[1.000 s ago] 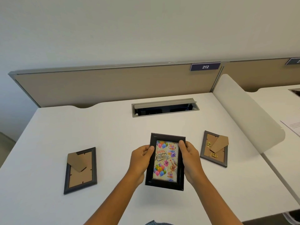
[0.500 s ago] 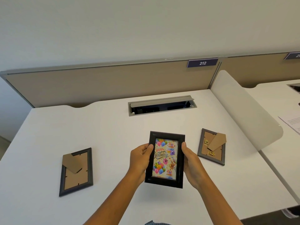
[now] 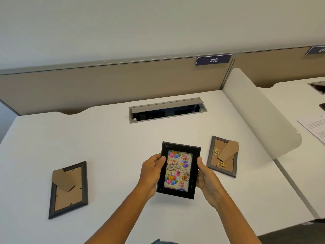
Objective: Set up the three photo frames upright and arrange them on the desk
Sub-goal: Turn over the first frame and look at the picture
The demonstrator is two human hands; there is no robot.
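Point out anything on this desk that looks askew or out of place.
Two frames lie face-down, backs up: the dark frame at left sits skewed to the desk edge, and the grey frame at right has its cardboard stand flipped out past its edge. The cable hatch stands open.

3 photo frames on the white desk (image 3: 109,138). Black frame (image 3: 178,170): glossy, portrait format, colourful "Happy Birthday" balloon print facing up toward the viewer, held above the desk near its front centre, gripped at its left and right edges. Dark grey frame (image 3: 68,189): face-down at left, brown backing board showing, cardboard stand folded against it. Light grey frame (image 3: 222,155): face-down at right, just beside the black one, brown backing with gold clips, cardboard stand angled outward
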